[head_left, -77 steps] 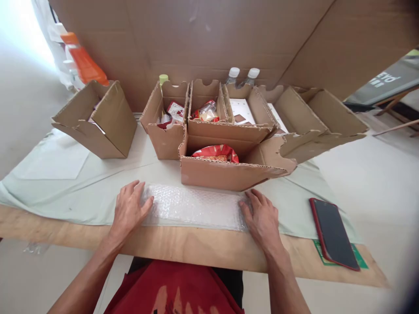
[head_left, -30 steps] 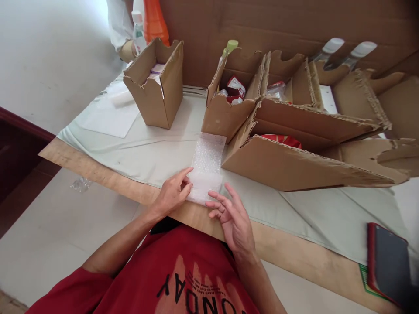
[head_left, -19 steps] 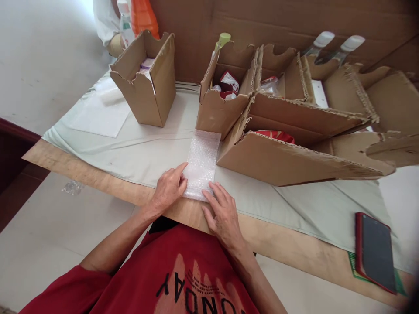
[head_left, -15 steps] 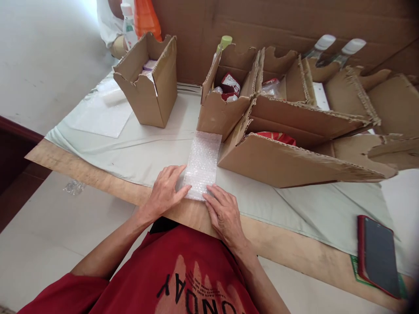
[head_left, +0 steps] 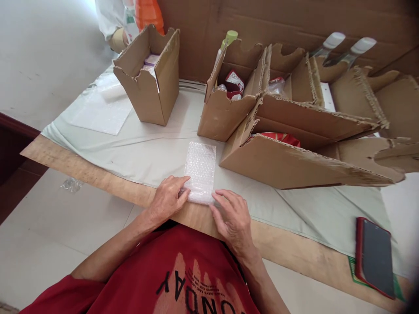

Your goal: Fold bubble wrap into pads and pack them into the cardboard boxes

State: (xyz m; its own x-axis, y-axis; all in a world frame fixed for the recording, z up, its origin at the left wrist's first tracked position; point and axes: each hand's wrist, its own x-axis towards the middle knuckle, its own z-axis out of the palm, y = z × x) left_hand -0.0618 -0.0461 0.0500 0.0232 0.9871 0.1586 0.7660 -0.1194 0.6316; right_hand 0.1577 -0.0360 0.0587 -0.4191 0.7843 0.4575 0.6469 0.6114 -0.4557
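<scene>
A small sheet of clear bubble wrap (head_left: 200, 168) lies on the cloth at the table's front edge, its near end thickened as if folded over. My left hand (head_left: 170, 196) is at its left side, thumb and forefinger closed on that edge near the bottom. My right hand (head_left: 232, 213) is at the near right corner; a fingertip touches the wrap there, while thumb and fingers stay apart. Whether anything lies inside the near fold I cannot tell.
A cardboard box (head_left: 149, 93) stands at the back left, near larger bubble wrap sheets (head_left: 98, 113). Several cardboard bins (head_left: 304, 161) fill the right. A phone (head_left: 375, 255) lies at the front right. Bottles (head_left: 334, 41) stand behind, and a person's sleeve (head_left: 109, 19) shows at the back left.
The bubble wrap has come toward me, away from the bin, and its visible length is shorter. My right hand has shifted right, its fingers spreading more.
</scene>
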